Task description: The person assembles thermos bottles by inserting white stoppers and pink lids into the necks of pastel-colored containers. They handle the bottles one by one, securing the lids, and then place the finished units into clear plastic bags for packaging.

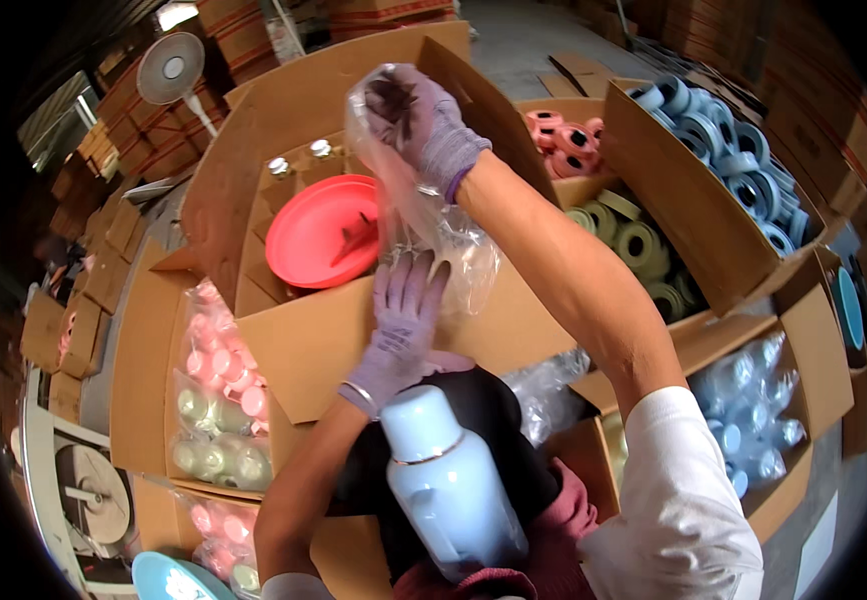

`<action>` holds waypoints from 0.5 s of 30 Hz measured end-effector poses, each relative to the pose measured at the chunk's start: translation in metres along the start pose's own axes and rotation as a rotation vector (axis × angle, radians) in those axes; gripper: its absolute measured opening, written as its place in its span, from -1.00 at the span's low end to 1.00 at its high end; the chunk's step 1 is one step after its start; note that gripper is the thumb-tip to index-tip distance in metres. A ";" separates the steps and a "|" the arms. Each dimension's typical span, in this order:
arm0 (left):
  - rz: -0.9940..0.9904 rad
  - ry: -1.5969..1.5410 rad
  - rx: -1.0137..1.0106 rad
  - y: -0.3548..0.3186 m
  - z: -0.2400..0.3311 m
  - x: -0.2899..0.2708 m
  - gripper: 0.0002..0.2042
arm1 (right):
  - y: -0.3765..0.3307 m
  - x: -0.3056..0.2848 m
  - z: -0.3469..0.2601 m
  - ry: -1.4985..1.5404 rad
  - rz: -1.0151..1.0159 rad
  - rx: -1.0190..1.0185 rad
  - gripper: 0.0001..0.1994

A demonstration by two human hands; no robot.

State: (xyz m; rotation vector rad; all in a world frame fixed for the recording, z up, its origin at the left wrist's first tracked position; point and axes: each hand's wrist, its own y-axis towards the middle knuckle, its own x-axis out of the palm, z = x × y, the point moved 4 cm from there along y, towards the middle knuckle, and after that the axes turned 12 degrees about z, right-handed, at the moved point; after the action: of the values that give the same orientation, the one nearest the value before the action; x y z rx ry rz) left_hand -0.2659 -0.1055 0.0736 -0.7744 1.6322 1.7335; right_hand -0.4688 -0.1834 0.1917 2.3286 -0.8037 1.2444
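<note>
My right hand [421,125], in a purple-grey knit glove, is raised over the large open carton [303,345] and closed around the upper part of a clear plastic bag [463,255]. The bag hangs down from that fist, crumpled and see-through. Lower down, my left hand [403,335], gloved the same way, has its fingers stretched out by the bag's lower part; whether it touches the plastic I cannot tell. Across my lap leans a light blue vacuum flask [453,490] with a pale cap and a thin metallic ring. A pinkish-red bowl [318,245] sits tilted in the carton.
Shiny-topped items [321,148] stand among the carton's dividers. At the right, boxes hold blue rings [738,150], green rings [633,245] and pink rings [563,140]. Bagged pink cups [218,350] lie left, bagged blue cups [748,410] right. A fan [171,68] stands at back left.
</note>
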 end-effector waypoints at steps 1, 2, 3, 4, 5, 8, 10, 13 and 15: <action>0.073 -0.004 -0.022 0.004 -0.004 0.005 0.03 | 0.012 0.002 -0.002 0.017 0.053 -0.061 -0.86; 0.143 -0.014 -0.051 0.004 -0.007 0.015 -0.04 | 0.023 -0.002 0.000 0.031 0.115 -0.114 -0.85; 0.213 -0.025 -0.081 0.000 -0.015 0.025 -0.12 | 0.027 -0.004 0.002 -0.015 0.198 -0.144 -0.84; 0.267 0.014 -0.084 -0.010 -0.033 0.040 -0.21 | 0.028 -0.002 0.006 -0.061 0.277 -0.165 -0.84; 0.322 0.064 -0.098 -0.026 -0.057 0.058 -0.31 | 0.005 0.006 0.014 -0.189 0.160 -0.231 -0.77; 0.417 -0.371 -0.409 -0.021 -0.065 0.048 -0.72 | -0.075 -0.020 -0.007 -0.720 -0.091 -0.622 -0.43; 0.229 -0.805 -0.850 -0.021 -0.055 0.028 -0.77 | -0.143 -0.057 -0.006 -1.257 -0.298 -1.053 -0.36; 0.431 -1.418 -1.026 -0.055 -0.057 0.029 -0.81 | -0.182 -0.120 0.019 -1.897 -0.177 -1.104 -0.35; 0.463 -1.270 -0.815 -0.096 -0.059 0.015 -0.76 | -0.191 -0.182 0.024 -1.806 0.202 -0.989 -0.44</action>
State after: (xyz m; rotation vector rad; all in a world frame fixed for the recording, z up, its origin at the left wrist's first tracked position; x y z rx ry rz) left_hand -0.2005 -0.1602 -0.0020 0.4778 0.2017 2.4141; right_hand -0.4121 0.0043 0.0137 1.8411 -1.5207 -1.4005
